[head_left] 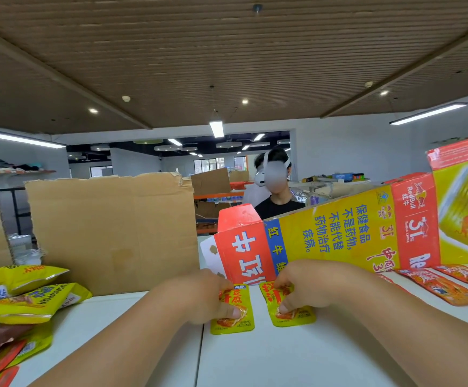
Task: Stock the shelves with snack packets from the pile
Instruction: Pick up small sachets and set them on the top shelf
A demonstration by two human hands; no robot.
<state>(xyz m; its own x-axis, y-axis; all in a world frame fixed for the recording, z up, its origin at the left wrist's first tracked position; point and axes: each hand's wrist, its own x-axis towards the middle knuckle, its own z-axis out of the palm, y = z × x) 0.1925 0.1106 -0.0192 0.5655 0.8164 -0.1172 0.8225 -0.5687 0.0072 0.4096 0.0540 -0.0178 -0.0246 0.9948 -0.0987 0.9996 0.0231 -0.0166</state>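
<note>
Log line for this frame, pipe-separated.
left hand: pinches yellow packet | right hand: pinches second yellow packet | both packets on white table
</note>
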